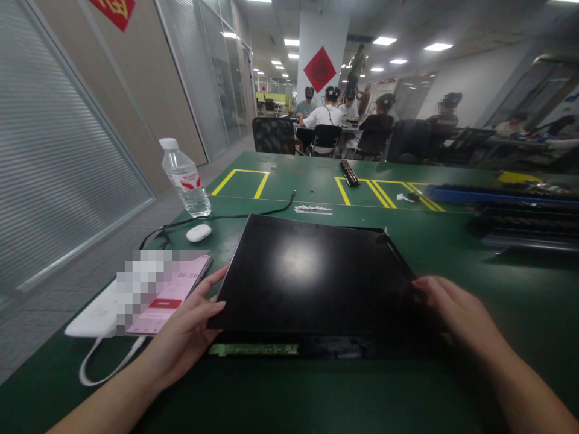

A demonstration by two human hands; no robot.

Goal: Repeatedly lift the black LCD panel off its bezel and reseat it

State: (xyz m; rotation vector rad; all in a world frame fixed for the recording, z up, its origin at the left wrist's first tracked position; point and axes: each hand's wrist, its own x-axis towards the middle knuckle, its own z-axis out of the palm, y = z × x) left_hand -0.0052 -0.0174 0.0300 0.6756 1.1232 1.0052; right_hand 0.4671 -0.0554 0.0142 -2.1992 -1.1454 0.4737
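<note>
A flat black screen panel (312,274) lies on the green table (497,283), with a thin green circuit strip (253,349) along its near edge. My left hand (190,328) grips the panel's near left corner, thumb on top and fingers curled at the edge. At the near right edge, my right hand (456,313) rests with its fingers pressed against the panel's side; the fingertips are partly hidden in shadow.
Left of the panel lie a phone with a pink screen (169,295), a white power bank (93,316) with cable, a white earbud case (198,232) and a water bottle (184,178). Dark trays (525,226) sit at the right. Several people sit at tables beyond.
</note>
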